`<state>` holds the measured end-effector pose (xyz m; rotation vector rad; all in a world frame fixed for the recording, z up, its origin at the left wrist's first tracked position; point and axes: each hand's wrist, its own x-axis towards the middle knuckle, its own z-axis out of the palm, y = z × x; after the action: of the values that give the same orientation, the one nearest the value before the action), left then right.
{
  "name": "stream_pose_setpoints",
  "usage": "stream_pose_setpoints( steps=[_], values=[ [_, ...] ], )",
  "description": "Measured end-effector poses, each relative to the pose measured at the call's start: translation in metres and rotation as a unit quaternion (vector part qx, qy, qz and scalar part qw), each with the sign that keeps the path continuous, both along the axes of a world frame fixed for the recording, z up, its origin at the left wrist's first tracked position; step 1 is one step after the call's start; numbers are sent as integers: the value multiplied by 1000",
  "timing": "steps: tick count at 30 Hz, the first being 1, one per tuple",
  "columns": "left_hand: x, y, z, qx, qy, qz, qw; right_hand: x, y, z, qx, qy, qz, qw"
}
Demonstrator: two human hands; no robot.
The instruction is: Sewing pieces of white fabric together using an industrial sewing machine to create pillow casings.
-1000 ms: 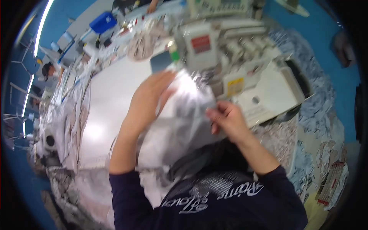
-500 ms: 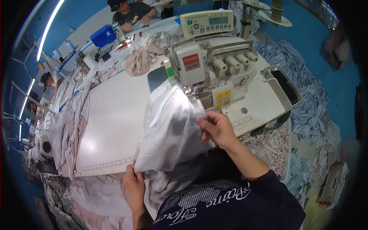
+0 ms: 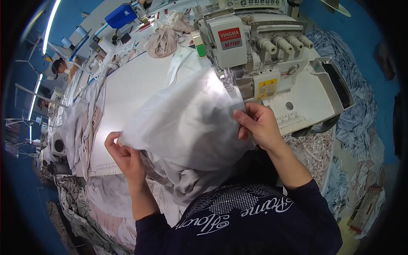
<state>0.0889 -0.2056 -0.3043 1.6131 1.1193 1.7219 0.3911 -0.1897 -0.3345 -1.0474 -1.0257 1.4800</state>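
Note:
A pale grey-white piece of fabric (image 3: 182, 114) is spread between my hands, its far edge under the lit needle area of a white overlock sewing machine (image 3: 229, 51). My left hand (image 3: 125, 159) pinches the fabric's left corner above the table's near part. At the fabric's right edge, just in front of the machine's presser foot, my right hand (image 3: 257, 123) grips it between thumb and fingers. More of the cloth hangs in folds over the table's front edge toward my lap.
A bundle of beige cloth (image 3: 161, 42) lies behind the fabric on the white table (image 3: 114, 102). Garments (image 3: 87, 110) drape along the left side. Blue-grey cloth (image 3: 340, 93) is heaped at the right, beside a bin of fabric scraps (image 3: 312, 148). Another person (image 3: 63, 68) is at far left.
My left hand has moved up and leftward, pulling the fabric wider across the table. My right hand keeps its grip by the machine. The view has shifted down and left.

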Motion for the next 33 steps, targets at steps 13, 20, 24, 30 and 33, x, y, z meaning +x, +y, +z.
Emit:
stream_pose_setpoints(
  steps=[13,20,24,30,33],
  values=[
    [-4,63,55,46,48,32,997,1,0,0,21,-2,2,1000],
    [1,98,83,145,84,66,984,-1,0,0,12,3,-4,1000],
    [5,115,103,146,37,39,988,0,1,-1,20,3,-5,1000],
    [5,141,137,174,46,46,983,2,1,1,15,-14,6,1000],
    [-2,155,152,185,44,41,981,1,1,2,14,-16,12,1000]
  ],
)
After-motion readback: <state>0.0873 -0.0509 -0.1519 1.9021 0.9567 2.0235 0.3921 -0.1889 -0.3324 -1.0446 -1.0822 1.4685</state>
